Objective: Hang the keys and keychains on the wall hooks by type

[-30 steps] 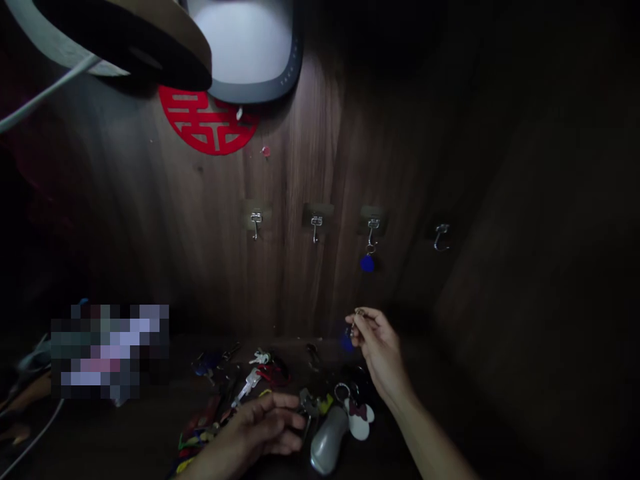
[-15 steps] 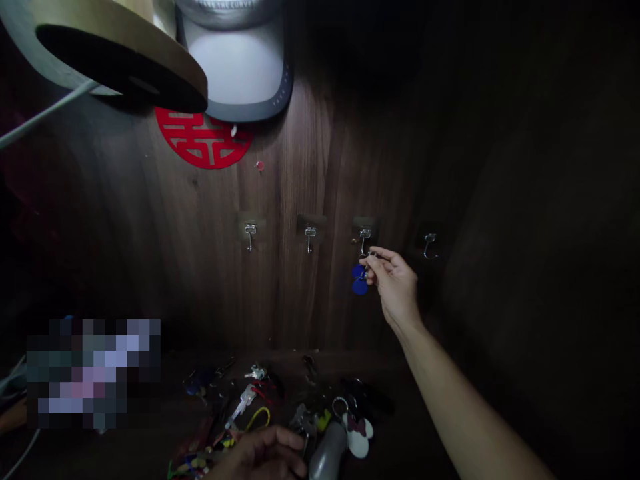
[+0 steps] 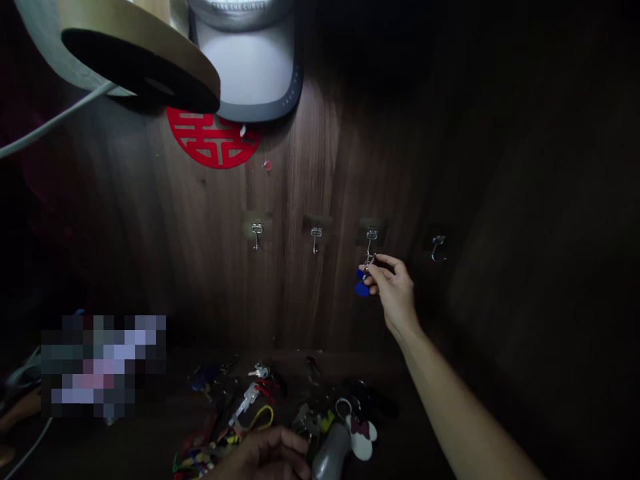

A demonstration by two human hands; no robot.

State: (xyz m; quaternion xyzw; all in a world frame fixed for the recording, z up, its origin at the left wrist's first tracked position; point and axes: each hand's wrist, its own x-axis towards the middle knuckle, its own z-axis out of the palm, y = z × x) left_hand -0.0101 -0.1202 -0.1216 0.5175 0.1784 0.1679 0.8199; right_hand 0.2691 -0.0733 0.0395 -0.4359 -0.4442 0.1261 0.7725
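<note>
My right hand (image 3: 393, 283) pinches a key ring with blue round tags (image 3: 363, 289) between thumb and fingers. The ring is at the lower end of the third metal hook (image 3: 371, 237) on the wooden wall; whether it hangs on the hook I cannot tell. Low in the view, my left hand (image 3: 270, 455) lies half curled with its fingers a little apart, beside a grey rounded object (image 3: 332, 451) and a pile of keys. Among the pile are a silver key (image 3: 246, 403), a yellow loop (image 3: 262, 418) and a white mouse-head charm with a bow (image 3: 361, 441).
Further hooks are on the wall: two to the left (image 3: 257, 235) (image 3: 316, 239) and one to the right (image 3: 438, 247). Above are a grey cap (image 3: 245, 60), a red paper cutout (image 3: 215, 143) and a round lamp-like object (image 3: 145, 53) with a white cable (image 3: 55, 120). A blurred-out patch (image 3: 103, 367) covers the lower left.
My right hand has shifted slightly on the key ring, and the ring now sits closer against the hook's tip. The whole view has moved a little; my left hand stays by the keys.
</note>
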